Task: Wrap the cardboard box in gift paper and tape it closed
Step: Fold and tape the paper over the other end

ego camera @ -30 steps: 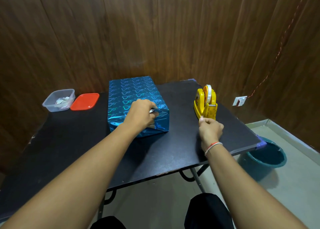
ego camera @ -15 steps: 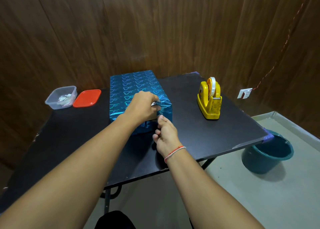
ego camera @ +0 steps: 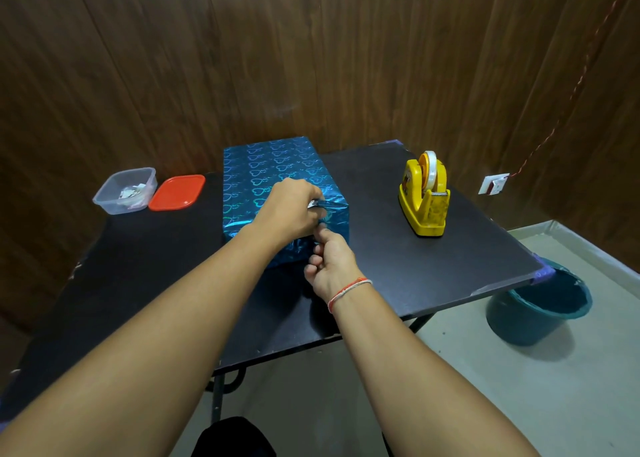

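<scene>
Glossy foil gift paper point(ego camera: 273, 169), matt table point(ego camera: 398, 259)

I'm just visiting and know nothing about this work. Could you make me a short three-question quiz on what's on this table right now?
1. True or false: the yellow tape dispenser stands to the right of the wrapped box.
2. What colour is the lid lying beside the clear plastic tub?
3. Which hand is holding down the folded paper at the box's near end: A) left hand B) right hand C) neither?

Key: 1 true. 2 red. 3 A; the right hand's fingers come up from just below it.
</scene>
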